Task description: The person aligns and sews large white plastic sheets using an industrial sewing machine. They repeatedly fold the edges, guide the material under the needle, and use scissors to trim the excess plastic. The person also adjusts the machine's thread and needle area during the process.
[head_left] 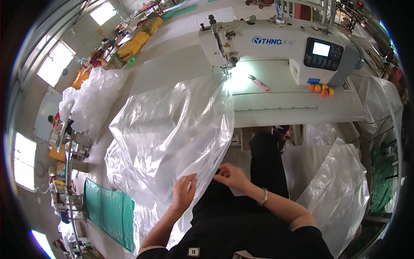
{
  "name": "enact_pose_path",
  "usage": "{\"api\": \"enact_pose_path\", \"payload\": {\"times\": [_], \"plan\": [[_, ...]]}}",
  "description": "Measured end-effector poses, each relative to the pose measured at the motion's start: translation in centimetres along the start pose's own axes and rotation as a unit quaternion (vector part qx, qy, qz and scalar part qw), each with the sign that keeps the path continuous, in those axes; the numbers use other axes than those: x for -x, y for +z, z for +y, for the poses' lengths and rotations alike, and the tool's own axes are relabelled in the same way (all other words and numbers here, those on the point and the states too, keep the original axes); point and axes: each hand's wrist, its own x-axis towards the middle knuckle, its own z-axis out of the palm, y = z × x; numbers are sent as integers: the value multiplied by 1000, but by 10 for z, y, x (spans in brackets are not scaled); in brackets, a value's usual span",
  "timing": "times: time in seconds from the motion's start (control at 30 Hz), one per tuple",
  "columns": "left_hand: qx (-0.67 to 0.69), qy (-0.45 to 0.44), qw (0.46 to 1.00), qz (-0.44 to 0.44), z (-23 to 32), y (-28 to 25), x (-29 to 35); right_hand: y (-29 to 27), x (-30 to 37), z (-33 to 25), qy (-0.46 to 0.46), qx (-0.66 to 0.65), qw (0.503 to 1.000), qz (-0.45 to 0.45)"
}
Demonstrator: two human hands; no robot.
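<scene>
Translucent plastic sheet (168,129) | left hand (184,193) over it, fingers forward | right hand (235,178) curled leftward | hands' grip unclear

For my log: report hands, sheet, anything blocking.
Left hand over plastic sheet, right hand at its edge; grips unclear. Far end at sewing machine. Pink snips off sheet.

left hand (184,192) touches translucent film (168,129), right hand (234,177) beside it.

A wrinkled, translucent plastic sheet (168,125) drapes down from the sewing machine (267,43).
</scene>
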Motion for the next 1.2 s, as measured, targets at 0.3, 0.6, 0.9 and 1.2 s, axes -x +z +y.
{"api": "enact_pose_path", "payload": {"times": [0.3,0.6,0.9,1.2], "plan": [[74,-31,996,-51,20,-24,10,37,21,-1,87,-199,964,-152],[145,-28,989,-27,39,-31,23,13,5,-18,-13,-325,946,-15],[152,11,987,-59,47,-31,21,39,74,-43,-141,-8,956,-258],[178,8,980,-85,48,-21,26,62,64,-52,-271,136,931,-202]]}}
